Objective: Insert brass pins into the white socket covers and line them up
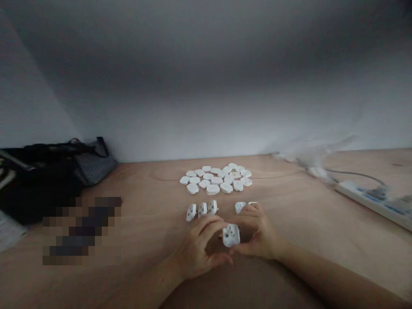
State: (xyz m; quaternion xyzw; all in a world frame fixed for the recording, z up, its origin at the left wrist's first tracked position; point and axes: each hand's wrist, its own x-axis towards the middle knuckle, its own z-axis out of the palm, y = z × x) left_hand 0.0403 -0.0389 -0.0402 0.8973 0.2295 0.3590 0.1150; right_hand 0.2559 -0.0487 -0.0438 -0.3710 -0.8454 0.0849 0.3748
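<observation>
A white plug part [231,235] with small openings in its face is held up between my two hands, just above the table. My right hand [259,229] grips its right side with thumb and fingers. The fingertips of my left hand [202,244] meet its upper left corner, while the left thumb curls below. Behind my left hand stand three white plug parts [202,210], at least one with a pin sticking out. Beyond my right hand lie a white plug piece [240,207] and another [252,203], partly hidden by the fingers.
Farther back on the wooden table [144,206] lies a cluster of several white plug covers [216,180]. A white power strip [370,198] and clear plastic wrap [317,165] are at the right. A black bag [41,180] and a blurred-out dark item [86,227] sit at the left.
</observation>
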